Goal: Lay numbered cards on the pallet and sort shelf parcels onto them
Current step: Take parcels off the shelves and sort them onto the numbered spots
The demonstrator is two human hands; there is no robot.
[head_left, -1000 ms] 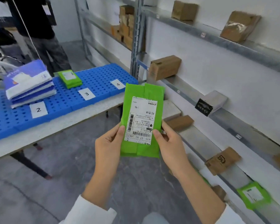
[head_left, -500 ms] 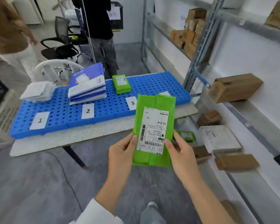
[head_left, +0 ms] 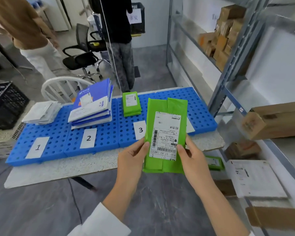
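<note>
Grey floor (head_left: 41, 210) lies open under my arms, a lane between the table (head_left: 75, 166) ahead on the left and the metal rack (head_left: 228, 79) close on my right.

I hold one green parcel (head_left: 160, 108) upright with both hands. My left hand (head_left: 132, 160) pinches its lower left edge, thumb on the front. My right hand (head_left: 192, 160) pinches the lower right edge, thumb on the white label (head_left: 165, 133). The parcel touches nothing but my fingers, and in my view it covers part of the blue pallet (head_left: 109, 137).

The pallet sits on the table, with a bare pale strip of tabletop along the near edge. Three cards read plainly along the pallet's front: card 1 (head_left: 37, 147), card 2 (head_left: 88, 138) and card 3 (head_left: 140, 130). A fourth card (head_left: 190, 126) peeks out just right of the parcel, its number hidden.

Three piles lie behind the cards: white packets (head_left: 43, 112) behind 1, blue and white mailers (head_left: 92, 108) behind 2, and a short stack of green parcels (head_left: 131, 103) behind 3.

The rack holds brown boxes (head_left: 271, 121), a flat white parcel (head_left: 255, 178) and a small green packet (head_left: 214, 162) low down. Two people stand beyond the table beside a black office chair (head_left: 80, 58).
</note>
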